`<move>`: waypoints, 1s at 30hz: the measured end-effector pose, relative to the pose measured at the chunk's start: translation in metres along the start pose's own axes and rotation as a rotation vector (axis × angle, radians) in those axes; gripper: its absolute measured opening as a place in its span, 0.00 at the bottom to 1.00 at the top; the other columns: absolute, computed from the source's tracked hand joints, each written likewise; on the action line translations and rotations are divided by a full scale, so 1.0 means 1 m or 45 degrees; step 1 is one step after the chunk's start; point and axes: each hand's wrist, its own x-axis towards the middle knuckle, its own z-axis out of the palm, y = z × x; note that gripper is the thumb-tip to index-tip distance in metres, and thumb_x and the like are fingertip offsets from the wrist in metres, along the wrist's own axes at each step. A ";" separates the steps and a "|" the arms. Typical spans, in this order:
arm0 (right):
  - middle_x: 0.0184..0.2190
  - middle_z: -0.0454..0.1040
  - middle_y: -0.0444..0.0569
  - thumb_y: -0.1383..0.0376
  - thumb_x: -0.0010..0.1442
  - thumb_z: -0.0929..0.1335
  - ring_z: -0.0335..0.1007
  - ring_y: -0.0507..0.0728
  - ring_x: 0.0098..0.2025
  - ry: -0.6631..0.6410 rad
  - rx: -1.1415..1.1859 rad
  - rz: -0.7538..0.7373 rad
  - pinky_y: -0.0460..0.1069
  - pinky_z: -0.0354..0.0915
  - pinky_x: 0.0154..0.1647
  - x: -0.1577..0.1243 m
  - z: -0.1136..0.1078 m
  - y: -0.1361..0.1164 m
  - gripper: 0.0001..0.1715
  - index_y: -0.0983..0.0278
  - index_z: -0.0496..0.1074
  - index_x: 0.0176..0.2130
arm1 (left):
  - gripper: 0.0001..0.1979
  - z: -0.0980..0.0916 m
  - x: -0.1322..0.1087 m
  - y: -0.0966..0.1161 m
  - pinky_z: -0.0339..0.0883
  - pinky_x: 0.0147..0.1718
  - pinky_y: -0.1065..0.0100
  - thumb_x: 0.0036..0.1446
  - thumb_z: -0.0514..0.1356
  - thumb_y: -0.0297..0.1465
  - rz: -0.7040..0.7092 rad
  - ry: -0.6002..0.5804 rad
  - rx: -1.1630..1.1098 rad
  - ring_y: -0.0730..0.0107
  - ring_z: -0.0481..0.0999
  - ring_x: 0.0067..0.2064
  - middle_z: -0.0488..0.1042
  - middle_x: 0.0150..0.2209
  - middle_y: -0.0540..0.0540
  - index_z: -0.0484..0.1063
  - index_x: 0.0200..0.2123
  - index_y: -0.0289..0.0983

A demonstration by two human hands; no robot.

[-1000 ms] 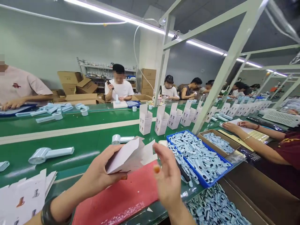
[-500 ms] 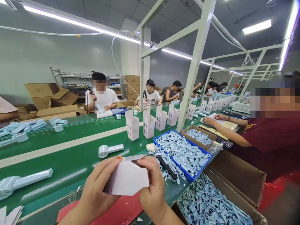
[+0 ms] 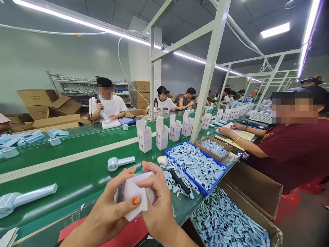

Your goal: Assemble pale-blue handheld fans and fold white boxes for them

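Observation:
A small white cardboard box is held between both hands above the front of the green bench. My left hand grips its left side, with the thumb lying across the near face. My right hand closes around the right side, fingers bent over the top flaps. Part of the box is hidden by the fingers. Beyond the hands, a light-blue handled part with a round head lies on the green belt. Another such part rests at the left. A red sheet lies under my hands.
Several open white boxes stand in a row on the belt. A blue tray of small blue parts sits right, with a black-handled tool beside it. Below is a carton of parts. A metal post rises nearby. Co-workers sit around.
The box has turned in my hands. My left thumb has come onto its near face and my right fingers have moved over its top. The view has shifted slightly.

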 end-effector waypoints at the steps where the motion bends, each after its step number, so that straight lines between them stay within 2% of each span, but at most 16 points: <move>1: 0.64 0.66 0.52 0.59 0.68 0.69 0.65 0.63 0.66 -0.038 0.009 -0.007 0.60 0.68 0.62 -0.001 0.000 -0.003 0.08 0.56 0.78 0.44 | 0.30 -0.003 0.002 0.002 0.74 0.55 0.44 0.59 0.64 0.26 0.055 0.028 -0.023 0.42 0.69 0.64 0.63 0.65 0.42 0.67 0.60 0.61; 3: 0.67 0.63 0.53 0.55 0.72 0.63 0.61 0.64 0.69 -0.109 0.078 -0.022 0.62 0.66 0.65 -0.002 -0.002 -0.008 0.17 0.54 0.76 0.53 | 0.33 -0.012 0.008 0.007 0.74 0.55 0.48 0.59 0.64 0.23 0.140 0.084 -0.051 0.46 0.69 0.64 0.60 0.64 0.42 0.64 0.61 0.60; 4: 0.69 0.61 0.53 0.51 0.73 0.61 0.57 0.64 0.71 -0.145 0.121 -0.021 0.63 0.65 0.67 -0.003 -0.003 -0.008 0.23 0.53 0.71 0.61 | 0.33 -0.017 0.010 0.010 0.75 0.54 0.51 0.59 0.65 0.23 0.149 0.112 -0.058 0.49 0.69 0.63 0.60 0.63 0.42 0.63 0.62 0.58; 5: 0.72 0.57 0.53 0.47 0.71 0.62 0.54 0.65 0.73 -0.183 0.152 -0.017 0.64 0.63 0.68 -0.003 -0.005 -0.008 0.32 0.52 0.61 0.69 | 0.33 -0.022 0.013 0.014 0.75 0.52 0.53 0.59 0.67 0.26 0.141 0.158 -0.069 0.51 0.70 0.61 0.61 0.61 0.41 0.62 0.62 0.56; 7: 0.73 0.52 0.55 0.40 0.64 0.68 0.54 0.67 0.73 -0.244 0.153 -0.033 0.65 0.63 0.68 -0.002 -0.006 -0.002 0.53 0.50 0.42 0.75 | 0.30 -0.029 0.016 0.022 0.76 0.49 0.56 0.58 0.70 0.32 0.066 0.273 -0.132 0.53 0.70 0.58 0.64 0.58 0.42 0.63 0.59 0.55; 8: 0.73 0.54 0.55 0.39 0.60 0.70 0.56 0.68 0.72 -0.271 0.114 -0.059 0.64 0.63 0.68 -0.001 -0.007 0.002 0.59 0.50 0.40 0.75 | 0.27 -0.032 0.017 0.026 0.76 0.47 0.57 0.58 0.70 0.37 -0.004 0.301 -0.206 0.54 0.71 0.56 0.65 0.56 0.43 0.65 0.57 0.54; 10: 0.68 0.61 0.55 0.38 0.58 0.72 0.63 0.67 0.67 -0.288 -0.015 -0.167 0.63 0.65 0.66 0.001 -0.009 0.012 0.56 0.49 0.48 0.74 | 0.22 -0.034 0.018 0.033 0.77 0.43 0.58 0.59 0.67 0.49 -0.210 0.269 -0.510 0.53 0.72 0.54 0.66 0.55 0.43 0.68 0.53 0.52; 12: 0.63 0.66 0.55 0.41 0.58 0.73 0.68 0.67 0.62 -0.276 -0.174 -0.301 0.61 0.67 0.63 0.004 -0.011 0.020 0.52 0.49 0.55 0.72 | 0.21 -0.034 0.018 0.040 0.78 0.38 0.59 0.59 0.63 0.55 -0.485 0.216 -0.940 0.52 0.75 0.51 0.67 0.55 0.42 0.71 0.45 0.47; 14: 0.61 0.66 0.55 0.45 0.56 0.76 0.68 0.66 0.60 -0.299 -0.341 -0.432 0.61 0.68 0.61 0.005 -0.014 0.023 0.54 0.50 0.55 0.72 | 0.19 -0.032 0.019 0.045 0.76 0.35 0.62 0.59 0.64 0.52 -0.778 0.203 -1.310 0.54 0.77 0.47 0.70 0.53 0.42 0.71 0.41 0.44; 16: 0.59 0.66 0.55 0.50 0.55 0.77 0.68 0.67 0.59 -0.333 -0.461 -0.529 0.61 0.69 0.59 0.005 -0.017 0.022 0.56 0.52 0.54 0.73 | 0.17 -0.029 0.021 0.049 0.74 0.33 0.66 0.57 0.68 0.44 -0.985 0.178 -1.525 0.60 0.77 0.42 0.73 0.50 0.43 0.72 0.46 0.45; 17: 0.59 0.67 0.56 0.51 0.55 0.77 0.68 0.67 0.58 -0.344 -0.498 -0.559 0.61 0.69 0.58 0.005 -0.018 0.021 0.56 0.53 0.54 0.73 | 0.20 -0.027 0.021 0.050 0.73 0.33 0.67 0.56 0.69 0.42 -1.046 0.155 -1.591 0.63 0.76 0.40 0.73 0.49 0.43 0.71 0.50 0.46; 19: 0.58 0.67 0.55 0.53 0.56 0.76 0.68 0.66 0.57 -0.352 -0.540 -0.597 0.61 0.69 0.57 0.004 -0.019 0.018 0.53 0.54 0.55 0.72 | 0.25 -0.023 0.021 0.052 0.72 0.33 0.69 0.54 0.70 0.41 -1.096 0.144 -1.649 0.66 0.75 0.39 0.74 0.47 0.44 0.69 0.54 0.46; 23: 0.58 0.66 0.56 0.59 0.58 0.74 0.67 0.65 0.57 -0.362 -0.601 -0.641 0.62 0.70 0.55 0.002 -0.020 0.017 0.48 0.57 0.57 0.71 | 0.22 -0.015 0.016 0.050 0.70 0.34 0.72 0.55 0.70 0.39 -1.153 0.166 -1.602 0.70 0.73 0.37 0.73 0.44 0.47 0.69 0.51 0.45; 30: 0.59 0.65 0.57 0.55 0.62 0.72 0.66 0.65 0.60 -0.381 -0.631 -0.618 0.62 0.69 0.58 -0.003 -0.020 0.025 0.45 0.59 0.55 0.71 | 0.20 -0.015 0.011 0.042 0.71 0.37 0.73 0.61 0.67 0.40 -1.006 0.081 -1.523 0.70 0.73 0.41 0.72 0.48 0.48 0.70 0.55 0.48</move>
